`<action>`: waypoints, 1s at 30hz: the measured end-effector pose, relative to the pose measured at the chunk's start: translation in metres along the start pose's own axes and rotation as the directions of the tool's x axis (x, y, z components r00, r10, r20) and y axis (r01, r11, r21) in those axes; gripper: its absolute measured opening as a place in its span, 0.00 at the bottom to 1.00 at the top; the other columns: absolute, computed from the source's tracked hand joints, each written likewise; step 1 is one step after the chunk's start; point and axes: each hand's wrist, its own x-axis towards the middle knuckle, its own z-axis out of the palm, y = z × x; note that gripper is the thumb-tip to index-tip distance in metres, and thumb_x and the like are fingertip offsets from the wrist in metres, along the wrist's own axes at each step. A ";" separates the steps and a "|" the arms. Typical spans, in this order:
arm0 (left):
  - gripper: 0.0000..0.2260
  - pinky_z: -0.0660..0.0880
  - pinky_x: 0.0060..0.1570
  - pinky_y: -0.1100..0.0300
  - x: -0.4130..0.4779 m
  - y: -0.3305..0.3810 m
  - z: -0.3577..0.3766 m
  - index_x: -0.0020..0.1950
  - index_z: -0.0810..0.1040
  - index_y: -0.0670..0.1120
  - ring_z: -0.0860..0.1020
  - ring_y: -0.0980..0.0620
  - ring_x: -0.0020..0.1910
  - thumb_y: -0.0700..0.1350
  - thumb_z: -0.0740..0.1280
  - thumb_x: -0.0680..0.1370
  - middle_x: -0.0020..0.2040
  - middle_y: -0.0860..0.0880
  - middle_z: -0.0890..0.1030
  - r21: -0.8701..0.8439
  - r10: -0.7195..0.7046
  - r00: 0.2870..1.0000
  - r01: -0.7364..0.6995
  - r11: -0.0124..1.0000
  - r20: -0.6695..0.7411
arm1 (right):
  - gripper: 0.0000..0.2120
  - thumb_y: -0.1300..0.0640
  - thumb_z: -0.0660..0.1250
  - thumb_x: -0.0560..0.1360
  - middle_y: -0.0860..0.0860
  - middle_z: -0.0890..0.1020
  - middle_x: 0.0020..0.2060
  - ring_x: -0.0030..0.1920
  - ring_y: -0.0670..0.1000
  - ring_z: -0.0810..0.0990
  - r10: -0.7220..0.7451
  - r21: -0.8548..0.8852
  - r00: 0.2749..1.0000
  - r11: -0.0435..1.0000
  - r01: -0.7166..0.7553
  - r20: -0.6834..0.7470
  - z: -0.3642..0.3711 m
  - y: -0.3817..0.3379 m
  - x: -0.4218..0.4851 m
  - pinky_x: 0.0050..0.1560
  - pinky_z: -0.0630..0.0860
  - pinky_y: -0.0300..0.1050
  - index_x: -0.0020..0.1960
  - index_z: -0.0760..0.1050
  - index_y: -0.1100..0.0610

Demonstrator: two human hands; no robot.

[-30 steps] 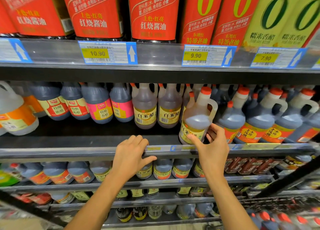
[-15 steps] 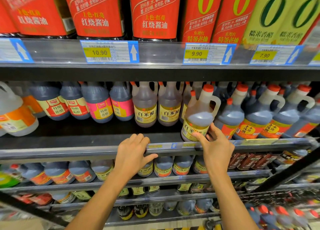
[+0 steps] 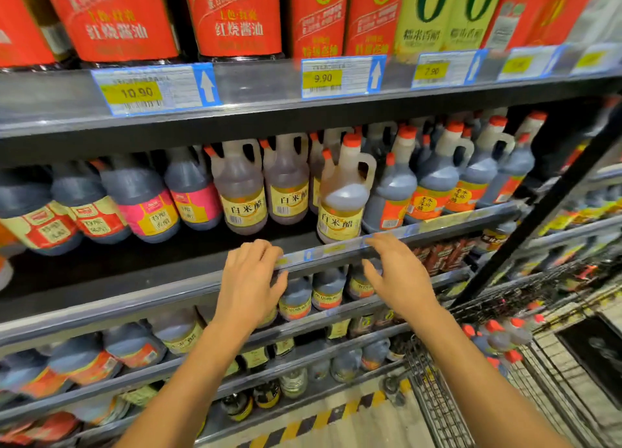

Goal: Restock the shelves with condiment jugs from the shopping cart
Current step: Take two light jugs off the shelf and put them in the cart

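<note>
Right, the white rice vinegar jug point(image 3: 341, 208) is standing upright at the near edge of the middle shelf point(image 3: 134, 301), label facing me. It sits nearer than the two matching jugs point(image 3: 242, 195) set further back on its left, with the dark vinegar jugs point(image 3: 434, 185) on its right. My left hand point(image 3: 250, 286) is loose and holds nothing, fingers draped at the shelf's price rail. My right hand point(image 3: 402, 279) is spread open just below the jug, empty too, and as far as I can tell not touching it. So I'd call this jug placed and this the gap between placements. The shopping cart point(image 3: 447, 397) is low on the right, a cluster of red-capped jugs point(image 3: 498, 338) showing in it, so there's more to shelve. Next I need to turn right and down, reach into the cart, and hook my fingers through a handle. Then it goes into the bare stretch of shelf left of this one, and I must watch I don't knock this jug off the edge.
</note>
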 end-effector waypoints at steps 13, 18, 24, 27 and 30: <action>0.06 0.76 0.44 0.51 -0.062 0.255 0.025 0.49 0.72 0.49 0.77 0.47 0.45 0.49 0.59 0.82 0.47 0.48 0.75 -0.091 0.266 0.815 -0.257 0.962 0.514 | 0.15 0.46 0.57 0.80 0.55 0.80 0.48 0.48 0.59 0.81 0.335 -0.183 0.906 0.938 -0.294 0.260 -0.082 0.153 -0.215 0.48 0.81 0.56 0.54 0.76 0.54; 0.07 0.74 0.43 0.53 -0.110 0.383 0.053 0.53 0.74 0.50 0.77 0.47 0.50 0.50 0.59 0.81 0.49 0.50 0.75 -0.167 0.366 0.733 -0.333 0.928 0.573 | 0.21 0.42 0.55 0.79 0.54 0.81 0.59 0.58 0.61 0.82 0.457 -0.261 0.864 0.878 -0.400 0.211 -0.133 0.234 -0.340 0.52 0.80 0.53 0.67 0.73 0.50; 0.11 0.74 0.51 0.52 -0.141 0.512 0.078 0.57 0.76 0.51 0.78 0.46 0.59 0.52 0.60 0.79 0.55 0.49 0.79 -0.241 0.480 0.647 -0.426 0.872 0.593 | 0.24 0.44 0.54 0.72 0.53 0.84 0.55 0.57 0.61 0.83 0.637 -0.263 0.758 0.762 -0.592 0.140 -0.180 0.321 -0.447 0.52 0.82 0.55 0.62 0.76 0.51; 0.09 0.76 0.46 0.51 -0.141 0.560 0.087 0.52 0.75 0.51 0.80 0.44 0.52 0.52 0.59 0.77 0.51 0.48 0.80 -0.309 0.541 0.606 -0.451 0.837 0.583 | 0.16 0.47 0.59 0.75 0.51 0.84 0.53 0.53 0.58 0.83 0.695 -0.248 0.710 0.712 -0.657 0.111 -0.193 0.358 -0.477 0.50 0.83 0.55 0.60 0.77 0.48; 0.05 0.73 0.39 0.52 -0.135 0.600 0.098 0.45 0.69 0.52 0.79 0.46 0.46 0.51 0.60 0.79 0.48 0.49 0.79 -0.338 0.577 0.570 -0.476 0.812 0.585 | 0.12 0.48 0.62 0.79 0.48 0.84 0.51 0.48 0.53 0.84 0.715 -0.240 0.697 0.687 -0.685 0.058 -0.208 0.383 -0.488 0.46 0.84 0.52 0.59 0.78 0.47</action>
